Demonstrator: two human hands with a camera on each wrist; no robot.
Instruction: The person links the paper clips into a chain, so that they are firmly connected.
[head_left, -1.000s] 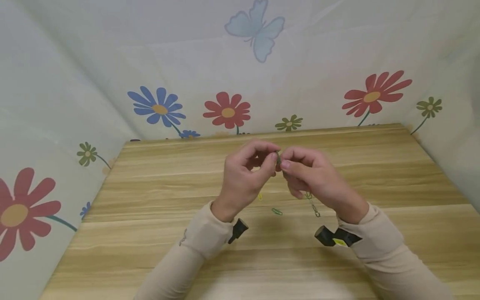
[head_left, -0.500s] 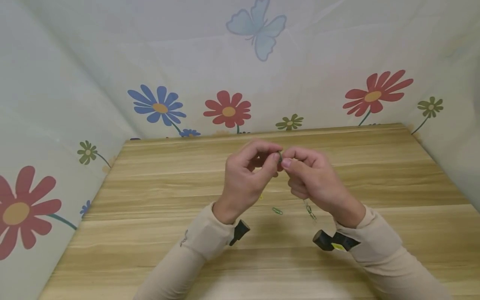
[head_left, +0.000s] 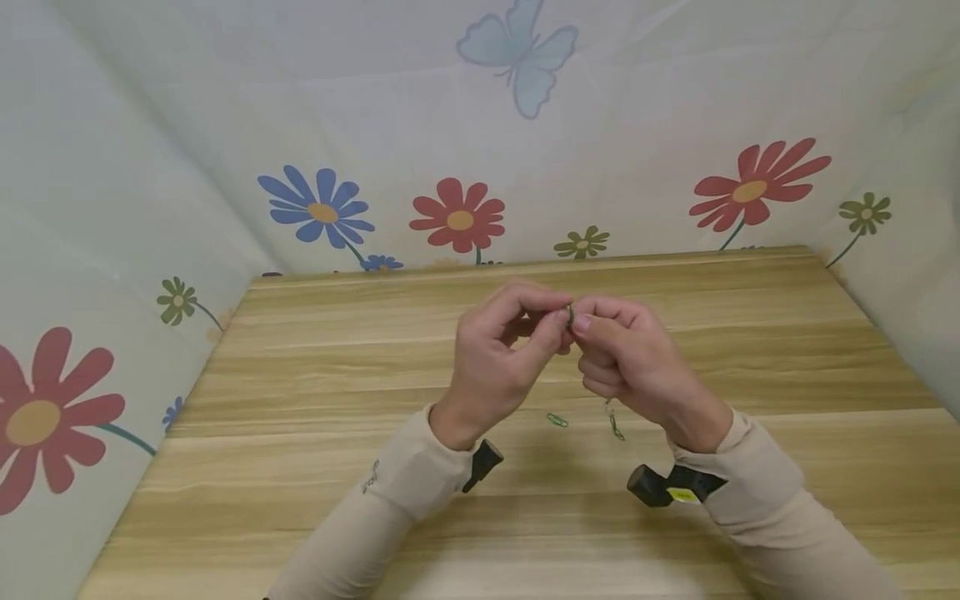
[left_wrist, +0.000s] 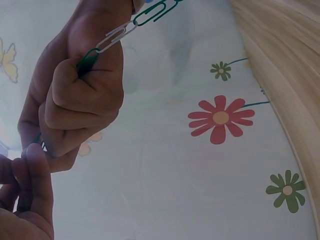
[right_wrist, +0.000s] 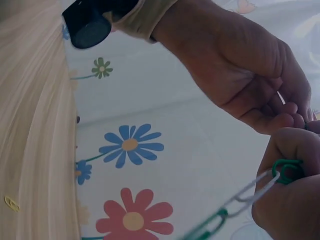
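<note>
Taking the loose green paper clip (head_left: 557,420) on the bench (head_left: 337,358) as datum, I am recording the following over the remote feed. The left hand (head_left: 498,350) is sitting beyond the datum and to its left, its thumb and forefinger pinching a small green piece (head_left: 570,315), the tips nearly together. The right hand (head_left: 633,358) is sitting beyond the datum and to its right, its thumb and forefinger pinching at the same spot, the tips meeting the left hand's. Its other fingers are curling round a paper-clip chain (left_wrist: 116,36) of green and white links, which is hanging to the right of the datum. The fingertips are covering most of the green piece, so I am not confirming whether it is joining the chain.
</note>
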